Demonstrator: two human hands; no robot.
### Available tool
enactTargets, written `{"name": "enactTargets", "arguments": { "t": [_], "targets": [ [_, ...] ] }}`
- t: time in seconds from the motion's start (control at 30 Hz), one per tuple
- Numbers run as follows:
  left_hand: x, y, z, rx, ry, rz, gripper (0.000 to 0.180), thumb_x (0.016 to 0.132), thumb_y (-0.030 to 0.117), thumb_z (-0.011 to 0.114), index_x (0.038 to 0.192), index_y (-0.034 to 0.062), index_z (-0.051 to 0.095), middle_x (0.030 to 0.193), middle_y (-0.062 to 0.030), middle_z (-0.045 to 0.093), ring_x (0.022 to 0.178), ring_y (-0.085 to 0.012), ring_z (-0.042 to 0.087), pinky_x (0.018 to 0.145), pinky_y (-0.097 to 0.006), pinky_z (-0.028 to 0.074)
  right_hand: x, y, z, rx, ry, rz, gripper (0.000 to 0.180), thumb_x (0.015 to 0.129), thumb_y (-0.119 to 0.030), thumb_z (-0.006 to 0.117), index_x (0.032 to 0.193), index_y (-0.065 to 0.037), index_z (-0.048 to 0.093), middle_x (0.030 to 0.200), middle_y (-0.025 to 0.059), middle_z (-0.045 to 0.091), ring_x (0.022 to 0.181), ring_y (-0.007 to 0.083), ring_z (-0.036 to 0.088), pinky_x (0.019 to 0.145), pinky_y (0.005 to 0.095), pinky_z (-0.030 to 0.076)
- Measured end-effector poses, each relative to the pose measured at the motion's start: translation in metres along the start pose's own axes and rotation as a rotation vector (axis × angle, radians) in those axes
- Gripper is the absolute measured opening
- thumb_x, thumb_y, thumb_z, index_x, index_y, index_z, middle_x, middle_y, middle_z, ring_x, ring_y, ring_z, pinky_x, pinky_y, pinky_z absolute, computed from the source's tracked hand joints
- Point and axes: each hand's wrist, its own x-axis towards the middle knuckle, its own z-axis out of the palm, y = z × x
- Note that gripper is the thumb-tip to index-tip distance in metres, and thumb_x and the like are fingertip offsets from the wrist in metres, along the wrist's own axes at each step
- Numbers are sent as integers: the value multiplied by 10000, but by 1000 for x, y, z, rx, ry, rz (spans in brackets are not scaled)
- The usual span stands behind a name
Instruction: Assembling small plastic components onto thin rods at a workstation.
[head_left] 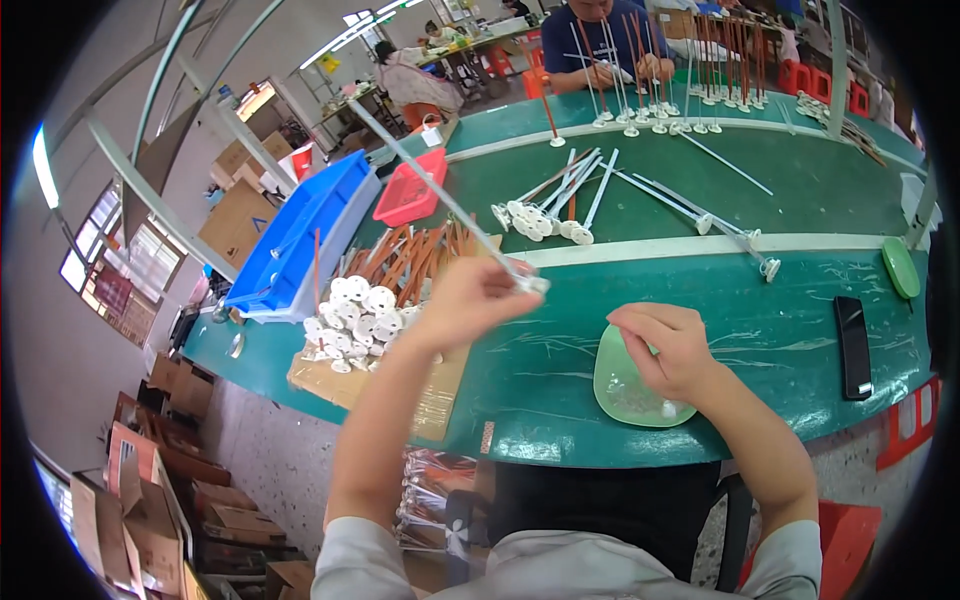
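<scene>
A long thin clear plastic rod [440,195] is pinched at its lower end by the closed left hand [470,295], above the green table [560,350]. The pale green shallow dish [625,385] is touched by the curled right hand [670,345]; what its fingers hold cannot be told. White round discs [355,315] are piled to the left.

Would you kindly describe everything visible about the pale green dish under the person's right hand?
The pale green dish is a shallow, rounded-square tray that looks like translucent plastic. It lies flat on the green table near its front edge, right in front of the person. A few small white pieces lie in it. The right hand reaches down into it, fingers curled, hiding its upper right part.
</scene>
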Motion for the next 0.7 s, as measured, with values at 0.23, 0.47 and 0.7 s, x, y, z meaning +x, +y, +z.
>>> {"name": "enactTargets", "arguments": {
  "t": [0.23,0.47,0.7],
  "targets": [
    [-50,31,-146,647,279,-199,348,793,306,765,790,-40,733,674,-95,694,671,-133,688,597,-271,510,-5,2,-8,-29,-127,-117,148,630,13,633,768,-39,621,799,77,678,615,248,630,527,334,514],
    [-90,-36,-242,782,456,-582,330,758,283,760,799,-43,741,651,-117,691,584,-154,680,576,-296,544,-3,-9,-5,-87,-163,-190,116,584,-34,633,665,-73,560,661,47,602,546,232,581,467,337,474],
    [-84,-55,-255,1153,466,-468,325,731,298,770,830,-11,748,756,-186,714,678,-273,715,645,-380,570,0,-12,-3,-44,-124,-170,179,622,-16,687,791,-67,653,749,54,657,600,224,624,508,335,502]
  ]
}}
